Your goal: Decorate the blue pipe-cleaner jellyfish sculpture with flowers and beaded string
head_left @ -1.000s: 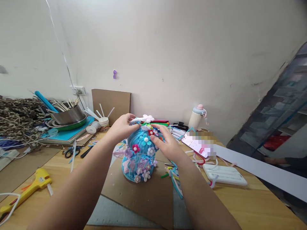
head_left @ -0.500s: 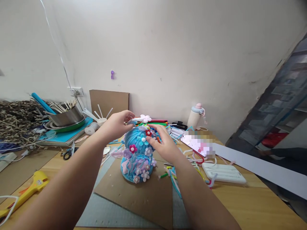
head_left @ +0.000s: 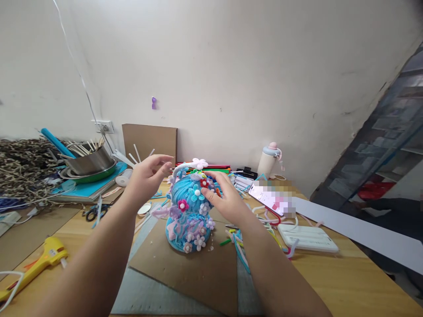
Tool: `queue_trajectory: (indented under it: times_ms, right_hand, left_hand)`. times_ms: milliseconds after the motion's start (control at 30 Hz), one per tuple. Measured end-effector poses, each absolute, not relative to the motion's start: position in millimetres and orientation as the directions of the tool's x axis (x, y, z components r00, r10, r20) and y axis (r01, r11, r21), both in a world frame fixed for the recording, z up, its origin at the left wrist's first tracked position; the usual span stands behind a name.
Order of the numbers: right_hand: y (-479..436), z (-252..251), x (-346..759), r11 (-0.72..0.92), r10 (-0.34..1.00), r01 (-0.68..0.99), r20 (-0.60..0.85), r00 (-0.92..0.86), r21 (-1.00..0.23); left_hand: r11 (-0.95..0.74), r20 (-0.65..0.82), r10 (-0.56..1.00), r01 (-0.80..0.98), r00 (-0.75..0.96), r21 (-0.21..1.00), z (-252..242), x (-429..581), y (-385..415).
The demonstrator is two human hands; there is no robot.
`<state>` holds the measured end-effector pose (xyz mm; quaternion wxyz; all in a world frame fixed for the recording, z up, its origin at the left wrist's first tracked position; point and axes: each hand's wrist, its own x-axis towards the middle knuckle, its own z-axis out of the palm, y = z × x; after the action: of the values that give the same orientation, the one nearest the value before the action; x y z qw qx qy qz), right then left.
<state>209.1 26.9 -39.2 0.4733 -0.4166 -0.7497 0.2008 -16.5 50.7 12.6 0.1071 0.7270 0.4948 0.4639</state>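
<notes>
blue flowered craft (head_left: 190,196): upright on cardboard (head_left: 205,281), in from desk (head_left: 357,277) front edge | left hand (head_left: 148,178): digits apart, clear of it | right hand (head_left: 223,193): at its right side, can't tell if clamped | brace low, press lightly, crush nothing

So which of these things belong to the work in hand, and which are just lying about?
Seem to belong:
blue flowered piece: right hand on it, left hand open beside it
brown board under it
loose fuzzy stems, probably
yellow glue gun, probably

Seem just lying about:
lidded bottle
phone
metal bowl
</notes>
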Motion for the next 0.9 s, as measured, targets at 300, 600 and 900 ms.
queue_trajectory:
  times_ms: [300, 600, 900]
  right_hand:
    - [34, -43, 214, 0.528, 0.847, 0.340, 0.512, -0.142, -0.778]
    - [54, -50, 240, 0.234, 0.958, -0.136, 0.252, -0.135, -0.963]
    - [68, -64, 241, -0.183, 0.964, -0.416, -0.079, -0.255, -0.891]
  left_hand:
    - [-0.429, 0.582, 0.811, 0.615, -0.060, 0.662, -20, 0, 12]
    - [-0.510, 0.553, 0.812, 0.690, 0.189, 0.514, -41, 9, -8]
    - [-0.568, 0.558, 0.778, 0.703, 0.290, 0.427, -46, 1, -18]
